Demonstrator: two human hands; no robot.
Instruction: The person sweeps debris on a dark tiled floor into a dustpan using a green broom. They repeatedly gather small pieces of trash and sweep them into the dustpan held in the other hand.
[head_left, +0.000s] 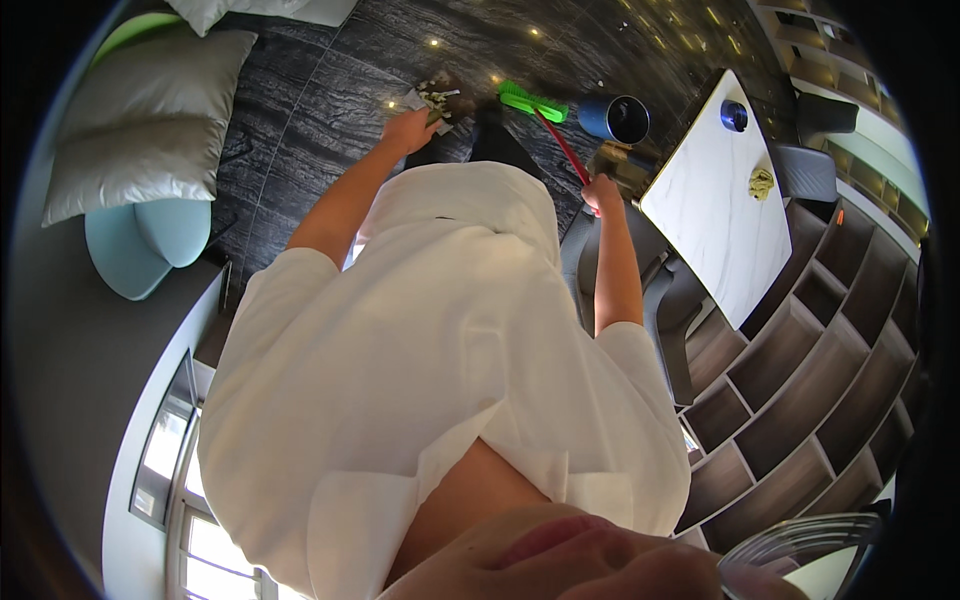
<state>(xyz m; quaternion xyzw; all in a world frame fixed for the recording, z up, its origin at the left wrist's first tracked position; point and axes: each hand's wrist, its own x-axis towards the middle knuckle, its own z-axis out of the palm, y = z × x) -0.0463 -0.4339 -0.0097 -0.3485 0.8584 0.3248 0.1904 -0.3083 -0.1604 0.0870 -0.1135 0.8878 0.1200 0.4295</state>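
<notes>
My left hand (409, 132) is closed around the near end of what looks like a dark brownish dustpan (459, 88), held low over the floor. Pale scraps and crumpled bits (436, 99) lie heaped on it. In my right hand (602, 195) is the red handle (564, 146) of a broom, gripped near its upper end. The broom's bright green bristle head (532, 103) rests on the dark floor, to the right of the dustpan and apart from it. Just right of the bristles is a blue bin (592, 118) with a dark opening.
A white marble-patterned table (720, 225) at right bears a blue round container (733, 116) and a crumpled yellowish cloth (760, 184). Grey chairs (806, 172) flank it. At left, a silvery pillow (150, 127) lies on a pale blue chair (169, 236). Wooden shelving (802, 367) stands right.
</notes>
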